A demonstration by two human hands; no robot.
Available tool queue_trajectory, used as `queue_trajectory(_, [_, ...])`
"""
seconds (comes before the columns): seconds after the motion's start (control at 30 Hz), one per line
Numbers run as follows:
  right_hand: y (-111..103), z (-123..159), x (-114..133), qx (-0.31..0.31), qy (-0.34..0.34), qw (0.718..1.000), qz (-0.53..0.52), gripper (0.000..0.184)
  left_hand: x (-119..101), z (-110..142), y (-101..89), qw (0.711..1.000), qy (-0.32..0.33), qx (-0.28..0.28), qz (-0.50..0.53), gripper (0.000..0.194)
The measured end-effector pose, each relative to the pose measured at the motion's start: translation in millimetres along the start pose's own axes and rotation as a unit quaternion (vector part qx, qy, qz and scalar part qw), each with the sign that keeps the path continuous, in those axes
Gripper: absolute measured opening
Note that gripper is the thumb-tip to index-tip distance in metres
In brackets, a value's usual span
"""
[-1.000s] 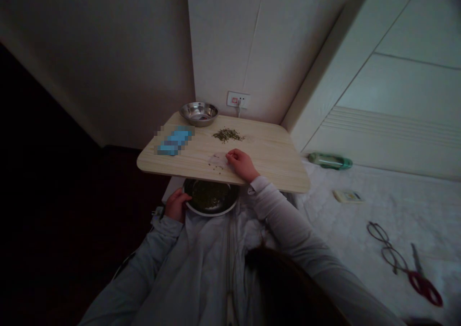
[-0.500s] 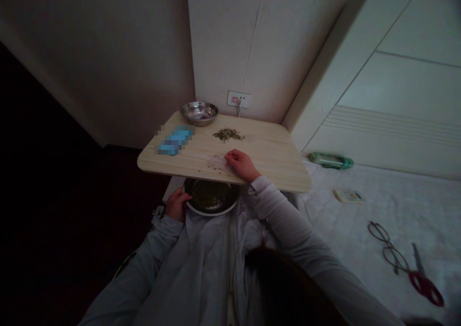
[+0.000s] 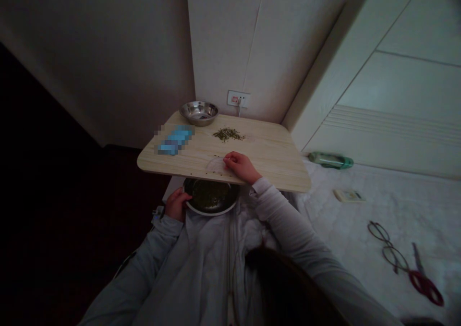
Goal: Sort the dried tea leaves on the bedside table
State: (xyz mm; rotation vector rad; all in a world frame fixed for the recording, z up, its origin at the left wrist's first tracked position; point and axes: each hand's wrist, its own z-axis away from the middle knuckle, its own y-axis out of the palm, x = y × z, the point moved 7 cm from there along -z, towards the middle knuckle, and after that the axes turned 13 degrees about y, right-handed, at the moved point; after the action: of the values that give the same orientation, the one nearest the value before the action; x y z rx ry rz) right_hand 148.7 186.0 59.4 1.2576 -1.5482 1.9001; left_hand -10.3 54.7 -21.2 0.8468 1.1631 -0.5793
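Note:
My left hand (image 3: 177,204) grips the left rim of a dark round bowl with a pale rim (image 3: 233,208), held below the table's front edge. Green grains (image 3: 211,194) lie in that bowl, and the table edge hides its far side. On the wooden table (image 3: 277,160), my right hand (image 3: 242,166) pinches a thin, clear, rounded plastic piece (image 3: 215,164) flat against the top. A few loose grains are scattered around this piece, some close to the front edge. Farther back lies a small heap of green grains (image 3: 228,134).
A steel bowl (image 3: 199,114) stands at the table's back left, behind a blurred blue item (image 3: 175,140). A wall socket (image 3: 238,98) holds a plug. On the white bed to the right lie a green bottle (image 3: 330,160), a pale flat box (image 3: 348,195), glasses (image 3: 387,245) and red-handled scissors (image 3: 425,285).
My right hand has shifted slightly left and toward me with the plastic piece. Loose grains near it have moved toward the front edge. The left hand and its bowl stay put.

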Motion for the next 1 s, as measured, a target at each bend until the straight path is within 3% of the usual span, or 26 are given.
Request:
queue_trajectory(0.27, [2.4,-3.5,-5.8,0.015,0.013,0.999,-0.036,0.029,3.7,-5.6,-8.3,0.999,0.023,-0.028,0.037,0.009])
queue_trajectory(0.6, [-3.5,-5.1,-7.0,-0.009,0.024,0.995,-0.092,0.029,7.2,-7.8,-11.3,0.996,0.025,-0.046,0.074,0.010])
queue_trajectory(0.83, [-41.7,20.4,-30.7,-0.093,0.067,0.984,-0.137,0.029,10.0,-11.0,-12.1,0.996,0.032,-0.034,0.080,0.012])
queue_trajectory(1.0, [-61.8,49.3,-50.3,-0.129,0.106,0.981,-0.102,0.027,11.2,-12.3,-11.1,0.996,0.026,-0.019,0.082,0.011])
